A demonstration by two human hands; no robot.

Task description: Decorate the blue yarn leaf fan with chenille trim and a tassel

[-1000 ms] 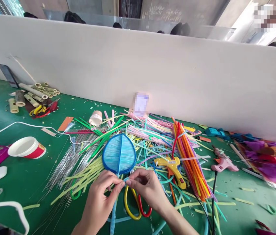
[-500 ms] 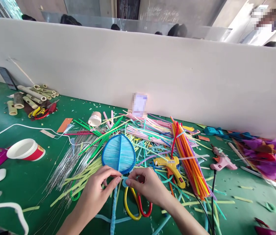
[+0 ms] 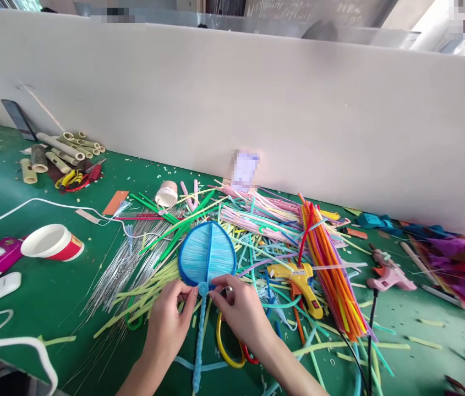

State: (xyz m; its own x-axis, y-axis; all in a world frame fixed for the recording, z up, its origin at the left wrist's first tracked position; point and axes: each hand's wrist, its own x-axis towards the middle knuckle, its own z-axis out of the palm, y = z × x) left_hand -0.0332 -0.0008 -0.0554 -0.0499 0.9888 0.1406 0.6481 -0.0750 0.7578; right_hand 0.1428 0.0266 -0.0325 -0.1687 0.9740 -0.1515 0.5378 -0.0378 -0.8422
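A blue leaf-shaped piece (image 3: 207,254) wound with light blue thread lies over a heap of coloured pipe cleaners. A fuzzy light blue stem (image 3: 199,341) runs down from its base. My left hand (image 3: 170,319) pinches the stem just below the leaf's base. My right hand (image 3: 238,311) pinches the same spot from the right, fingers closed on the blue pipe cleaner winding. Both hands meet at the base of the leaf.
A yellow glue gun (image 3: 298,278) lies right of the leaf, a pink glue gun (image 3: 387,272) farther right. An orange bundle of pipe cleaners (image 3: 327,264), silver wires (image 3: 129,264), a red-and-white cup (image 3: 53,242), yellow and red loops (image 3: 232,352) and bamboo tubes (image 3: 63,151) lie on the green table. A white partition (image 3: 257,110) stands behind.
Both hands moved up slightly toward the leaf's base and stay pinched there. The view shifted a little, so everything sits further right and higher.
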